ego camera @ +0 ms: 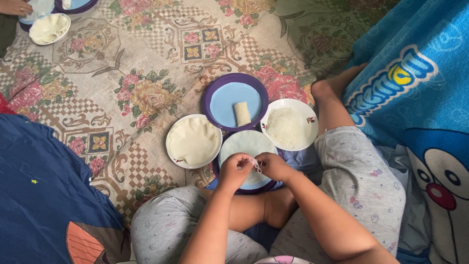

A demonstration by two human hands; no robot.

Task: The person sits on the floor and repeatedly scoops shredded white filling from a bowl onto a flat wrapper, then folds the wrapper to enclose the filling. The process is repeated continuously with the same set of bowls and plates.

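Both hands meet over the near purple plate (254, 188), which carries 1 round pale wrapper sheet (244, 146) lying flat. Left hand (234, 171) and right hand (274, 166) are each curled, fingertips pinching a small thin translucent scrap (256, 164) between them. The scrap is too small to tell its material; its long axis runs roughly far-left to near-right, hanging between the 2 sets of fingertips just above the sheet's near edge.

Around it, on the patterned floral floor mat (146, 58):
- 1 far purple plate (234, 102) with a light blue inner surface, holding 1 finished roll (242, 113), long axis near-far, slightly tilted.
- 1 white plate (194, 142) to the left, stacked wrapper sheets on it, touching or just beside the near purple plate.
- 1 white bowl-like plate (289, 124) to the right with pale shredded filling, rim overlapping the far purple plate.

Count near the hands: 2 purple plates, 2 white plates, 1 roll.

Person sits cross-legged in grey printed trousers; knees flank the near plate, a bare foot sits right below it. Nothing blocks the hands from above.

Far left corner: another person's hand (14, 7), 1 more white plate (49, 28) of wrappers, and part of another purple plate (75, 6). Blue cartoon blanket (420, 88) on the right, dark blue cloth (39, 195) near left.
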